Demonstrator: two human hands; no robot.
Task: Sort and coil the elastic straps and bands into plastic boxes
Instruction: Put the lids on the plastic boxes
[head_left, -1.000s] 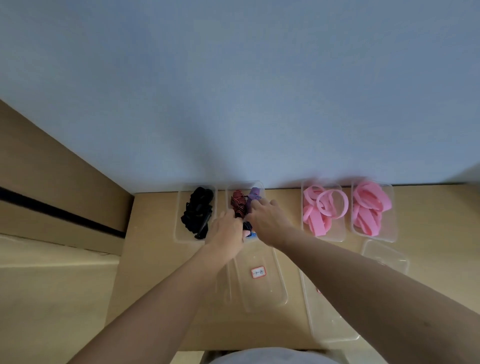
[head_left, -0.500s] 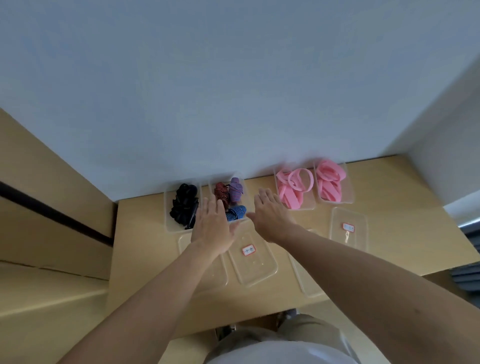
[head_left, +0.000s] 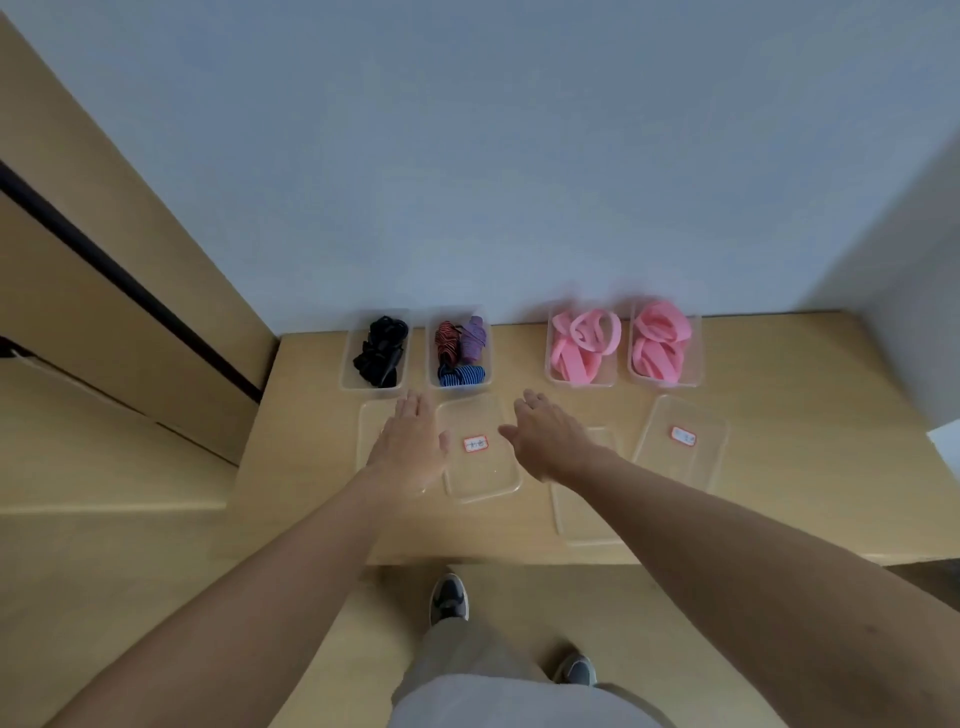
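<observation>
**Hands empty over lids, bands all boxed**

Landmark: striped-band box (head_left: 460, 386) at the back of the worktop (head_left: 306, 457), holding red-black, purple and blue coils. Black straps (head_left: 382, 351) are sitting in the box just left of it. Pink bands (head_left: 584, 340) are filling two boxes to its right, well apart from it.

Left hand (head_left: 410, 441) is hovering flat just in front of it, fingers straight, holding nothing, over an unlabelled lid (head_left: 370, 431). Right hand (head_left: 550, 441) is doing the same front-right of it, also wide and empty. Can't tell if either is touching plastic. Labelled lid (head_left: 483, 473) is lying directly in front of the box, between the two hands.

Judging sorting as done, lidding as pending.

Risks:
- Pink loops are looking proud of their rims. A lid pressed down there is likely popping back off or pinching a band.
- Coils are springy, so bumping the box is risking an unroll.
- Lids are clear on pale wood, making edges easy to misjudge and the wrong lid easy to grab.
- Right forearm is crossing another lid (head_left: 576, 519) further front-right, near the worktop's front edge. A sweep could be knocking it off.
</observation>
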